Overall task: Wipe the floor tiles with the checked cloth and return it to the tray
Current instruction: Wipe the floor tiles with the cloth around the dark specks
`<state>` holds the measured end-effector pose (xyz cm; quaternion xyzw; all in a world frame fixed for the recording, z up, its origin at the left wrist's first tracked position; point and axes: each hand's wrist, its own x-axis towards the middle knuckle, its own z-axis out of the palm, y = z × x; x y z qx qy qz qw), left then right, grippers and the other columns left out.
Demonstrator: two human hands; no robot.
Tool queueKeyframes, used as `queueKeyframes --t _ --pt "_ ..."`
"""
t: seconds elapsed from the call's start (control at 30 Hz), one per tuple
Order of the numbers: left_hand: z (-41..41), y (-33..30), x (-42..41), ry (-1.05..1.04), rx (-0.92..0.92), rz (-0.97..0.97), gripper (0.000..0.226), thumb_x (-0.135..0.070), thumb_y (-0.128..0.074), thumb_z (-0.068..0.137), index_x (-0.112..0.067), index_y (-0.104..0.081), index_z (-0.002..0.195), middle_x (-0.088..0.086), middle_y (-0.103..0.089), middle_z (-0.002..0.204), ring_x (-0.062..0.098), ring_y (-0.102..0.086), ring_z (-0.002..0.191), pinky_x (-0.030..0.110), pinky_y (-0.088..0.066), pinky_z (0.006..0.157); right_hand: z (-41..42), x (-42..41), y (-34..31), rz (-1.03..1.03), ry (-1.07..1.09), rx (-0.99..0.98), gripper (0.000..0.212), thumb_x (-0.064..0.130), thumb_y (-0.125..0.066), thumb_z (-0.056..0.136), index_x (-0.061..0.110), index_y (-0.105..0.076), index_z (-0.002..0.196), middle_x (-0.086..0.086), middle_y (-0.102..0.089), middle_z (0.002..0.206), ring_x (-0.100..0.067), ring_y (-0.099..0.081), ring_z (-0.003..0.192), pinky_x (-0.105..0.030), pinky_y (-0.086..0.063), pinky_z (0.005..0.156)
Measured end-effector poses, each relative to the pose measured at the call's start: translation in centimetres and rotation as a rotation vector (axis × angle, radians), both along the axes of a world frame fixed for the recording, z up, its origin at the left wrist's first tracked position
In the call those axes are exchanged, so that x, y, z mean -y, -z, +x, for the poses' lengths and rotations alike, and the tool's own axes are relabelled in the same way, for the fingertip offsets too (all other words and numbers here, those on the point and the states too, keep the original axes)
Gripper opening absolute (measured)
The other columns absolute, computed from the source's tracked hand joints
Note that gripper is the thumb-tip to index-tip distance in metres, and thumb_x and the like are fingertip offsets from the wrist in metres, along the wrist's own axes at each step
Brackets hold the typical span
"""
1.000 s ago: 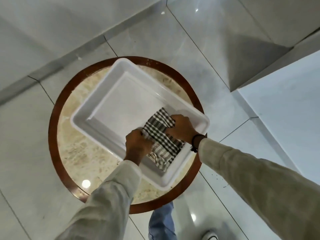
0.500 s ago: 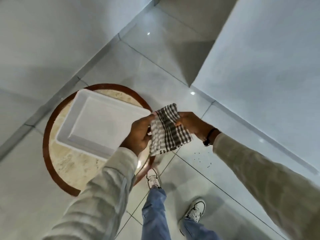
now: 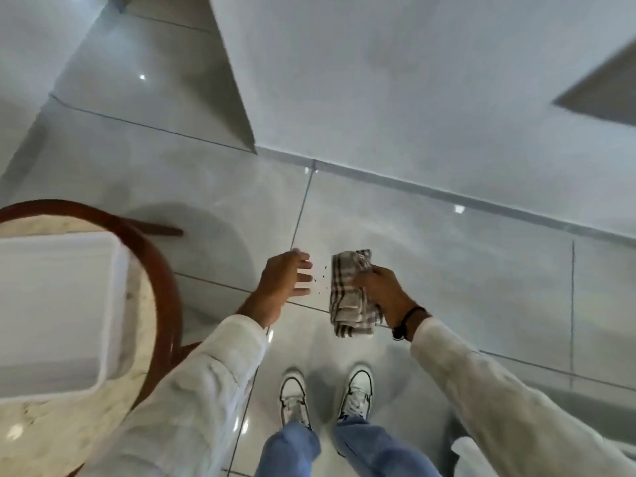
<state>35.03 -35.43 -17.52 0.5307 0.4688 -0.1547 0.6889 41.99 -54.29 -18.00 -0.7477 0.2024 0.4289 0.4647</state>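
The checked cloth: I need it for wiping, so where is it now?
In the head view, the checked cloth hangs bunched in the right hand, above the floor tiles, right of the left hand.

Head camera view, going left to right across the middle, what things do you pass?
White tray on the round table → left hand, open and empty → dark specks on the floor tile → checked cloth → right hand holding it.

Left edge of frame: round desk (image 3: 151, 270), dark wood rim, beige marble top. Bottom centre: two white sneakers (image 3: 356, 390), blue jeans (image 3: 371, 449) above them. Centre: scattered dark specks (image 3: 318, 278). Upper half: white wall (image 3: 413, 80).
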Motion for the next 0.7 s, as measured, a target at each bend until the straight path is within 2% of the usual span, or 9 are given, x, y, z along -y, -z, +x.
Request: queueKeyframes --t 0.1,0.17,0.27,0.33,0.4,0.5,0.6,0.67,0.7 --pt "-1.9 9.8 0.5 0.48 0.035 0.575 0.036 -0.021 -0.046 0.109 -0.008 -0.064 0.137 0.016 -0.065 0.145 0.032 -0.06 0.132 0.033 -0.045 0.11 -0.4 3.9 9.1 -0.171 0.112 0.069 0.021 0.012 -0.061 0.088 0.004 -0.077 0.1 -0.025 -0.079 0.107 -0.041 -0.075 0.1 -0.057 -0.061 0.097" --pt "-2.9 17.2 0.3 0.703 0.05 0.79 0.048 -0.025 -0.042 0.11 -0.009 -0.048 0.155 0.013 -0.047 0.164 0.033 -0.042 0.153 0.045 -0.034 0.127 -0.5 5.6 16.2 -0.273 0.116 0.142 0.02 0.019 -0.059 0.089 0.007 -0.074 0.091 -0.02 -0.079 0.1 -0.041 -0.074 0.1 -0.051 -0.062 0.094" --pt "-3.4 27.5 0.7 0.918 0.002 0.985 0.058 -0.028 -0.036 0.111 -0.013 -0.027 0.166 0.007 -0.02 0.178 0.032 -0.017 0.165 0.054 -0.021 0.132 -0.5 6.8 26.5 -0.396 0.006 0.262 0.025 0.032 -0.057 0.095 0.013 -0.067 0.082 -0.025 -0.076 0.099 -0.044 -0.07 0.098 -0.044 -0.055 0.081" --pt "-3.5 34.0 1.6 0.974 -0.028 1.067 0.061 -0.029 -0.03 0.111 -0.014 -0.016 0.169 0.003 -0.006 0.181 0.029 -0.006 0.168 0.055 -0.014 0.133 -0.3 7.4 33.0 -0.474 -0.107 0.355 0.031 0.039 -0.054 0.099 0.015 -0.064 0.081 -0.028 -0.074 0.1 -0.048 -0.067 0.096 -0.04 -0.047 0.074" --pt "-3.8 39.7 2.6 0.998 -0.071 1.154 0.063 -0.029 -0.027 0.111 -0.014 -0.009 0.17 0.004 0.002 0.181 0.028 0.0 0.168 0.055 -0.011 0.134 -0.1 8.2 38.3 -0.577 -0.207 0.443 0.024 0.029 -0.053 0.099 0.01 -0.067 0.094 -0.03 -0.073 0.106 -0.05 -0.066 0.098 -0.037 -0.041 0.073" --pt "-4.3 47.7 3.4 0.948 -0.147 1.185 0.067 -0.03 -0.026 0.111 -0.014 0.0 0.17 0.005 0.011 0.18 0.029 0.007 0.168 0.055 -0.006 0.135 -0.3 8.5 45.1 -0.682 -0.353 0.558 0.029 0.014 -0.054 0.093 0.012 -0.066 0.12 -0.024 -0.074 0.114 -0.049 -0.068 0.102 -0.04 -0.047 0.073" --pt "-4.2 53.9 2.7 0.847 -0.164 1.214 0.071 -0.03 -0.032 0.109 -0.011 0.0 0.17 0.007 0.011 0.18 0.03 0.006 0.168 0.057 -0.005 0.135 -1.3 7.8 50.3 -0.66 -0.537 0.662 0.049 0.04 -0.053 0.099 0.023 -0.055 0.144 -0.009 -0.066 0.142 -0.041 -0.067 0.119 -0.046 -0.056 0.088" --pt "-4.2 57.1 1.7 0.808 -0.152 1.259 0.072 -0.03 -0.033 0.108 -0.009 -0.002 0.169 0.009 0.006 0.18 0.032 0.0 0.168 0.06 -0.008 0.134 -1.6 7.8 53.7 -0.645 -0.631 0.749 0.065 0.05 -0.051 0.099 0.019 -0.046 0.155 -0.006 -0.049 0.163 -0.033 -0.051 0.146 -0.048 -0.048 0.111" --pt "-4.2 58.2 1.0 0.801 -0.143 1.287 0.071 -0.031 -0.031 0.108 -0.008 -0.004 0.169 0.011 0.002 0.18 0.034 -0.004 0.168 0.061 -0.01 0.133 -1.4 7.9 55.0 -0.637 -0.66 0.768 0.07 0.051 -0.048 0.101 0.015 -0.038 0.16 -0.008 -0.038 0.17 -0.03 -0.037 0.157 -0.048 -0.037 0.123"
